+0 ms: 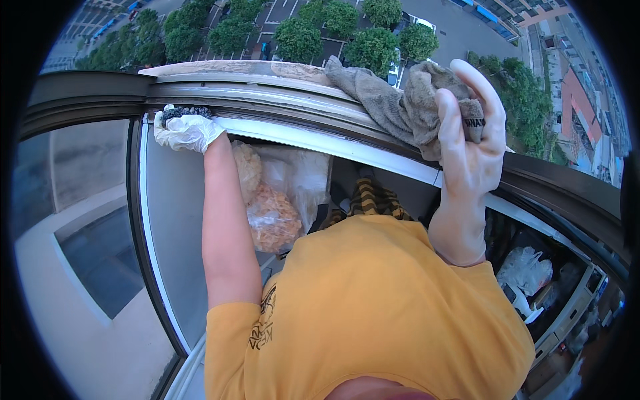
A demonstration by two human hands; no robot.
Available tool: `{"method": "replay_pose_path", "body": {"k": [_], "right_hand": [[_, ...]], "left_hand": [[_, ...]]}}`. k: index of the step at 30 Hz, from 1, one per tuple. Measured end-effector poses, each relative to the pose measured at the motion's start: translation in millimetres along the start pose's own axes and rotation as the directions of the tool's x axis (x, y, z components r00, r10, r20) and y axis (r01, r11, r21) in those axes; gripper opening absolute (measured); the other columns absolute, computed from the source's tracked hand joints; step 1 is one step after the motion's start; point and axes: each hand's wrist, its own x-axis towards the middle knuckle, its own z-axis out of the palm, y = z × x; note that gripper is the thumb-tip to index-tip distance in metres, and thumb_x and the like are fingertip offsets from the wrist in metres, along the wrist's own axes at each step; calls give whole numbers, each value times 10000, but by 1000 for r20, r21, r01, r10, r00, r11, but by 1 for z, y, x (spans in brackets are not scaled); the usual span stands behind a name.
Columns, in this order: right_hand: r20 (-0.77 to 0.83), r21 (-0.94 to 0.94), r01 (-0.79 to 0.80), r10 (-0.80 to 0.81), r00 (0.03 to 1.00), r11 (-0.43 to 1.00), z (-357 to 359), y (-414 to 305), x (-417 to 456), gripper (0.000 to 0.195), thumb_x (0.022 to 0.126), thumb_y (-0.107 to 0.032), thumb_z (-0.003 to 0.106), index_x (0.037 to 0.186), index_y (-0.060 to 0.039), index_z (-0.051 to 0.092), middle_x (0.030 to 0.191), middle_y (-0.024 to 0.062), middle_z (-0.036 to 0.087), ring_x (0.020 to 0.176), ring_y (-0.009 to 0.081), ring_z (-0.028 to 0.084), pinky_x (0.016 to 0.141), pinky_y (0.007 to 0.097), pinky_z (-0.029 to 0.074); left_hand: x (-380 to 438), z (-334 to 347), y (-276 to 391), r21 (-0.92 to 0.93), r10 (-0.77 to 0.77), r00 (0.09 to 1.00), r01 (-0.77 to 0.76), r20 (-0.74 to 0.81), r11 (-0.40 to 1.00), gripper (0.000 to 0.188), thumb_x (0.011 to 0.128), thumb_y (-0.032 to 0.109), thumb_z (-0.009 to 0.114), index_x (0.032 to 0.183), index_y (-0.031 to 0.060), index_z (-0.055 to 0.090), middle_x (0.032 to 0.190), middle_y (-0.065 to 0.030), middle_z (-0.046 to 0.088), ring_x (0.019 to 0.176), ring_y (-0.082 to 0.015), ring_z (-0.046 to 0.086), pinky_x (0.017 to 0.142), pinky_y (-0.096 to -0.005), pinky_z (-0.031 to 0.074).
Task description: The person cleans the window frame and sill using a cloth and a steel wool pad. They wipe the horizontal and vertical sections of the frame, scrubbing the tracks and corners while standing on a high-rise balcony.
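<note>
My left hand wears a white disposable glove. It grips a dark, coarse scrubbing pad, pressed at the left corner of the metal window track. A translucent glove covers my right hand. Between its raised thumb and fingers is a bunched grey-brown towel, whose loose end trails left across the track and outer ledge. Below the track runs a white frame strip. The palm side of my left hand is hidden.
The outer ledge drops away to trees and a parking area far below. A window pane in a dark frame stands at the left. Inside, below the sill, are plastic bags; another bag lies at the right.
</note>
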Motion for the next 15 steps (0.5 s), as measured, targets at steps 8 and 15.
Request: {"method": "replay_pose_path", "body": {"k": [8,15], "right_hand": [[550,-419,228,46,834,879,-3,42,-1,404,754,-151,763,1136,-117,637,1069,164,665,1066,374,592,910,431,473],[465,98,196,-219,858,976,42,-4,7,331,769,49,693,1052,-121,679,1026,108,671,1020,316,613,879,364,493]], "left_hand": [[-3,0,8,67,-65,997,62,38,996,248,916,198,446,1083,50,554,948,-91,603,776,-178,587,660,-313,520],[-8,2,5,60,82,996,-83,21,995,326,923,269,465,1127,25,537,1011,-85,561,835,-168,566,717,-307,507]]}}
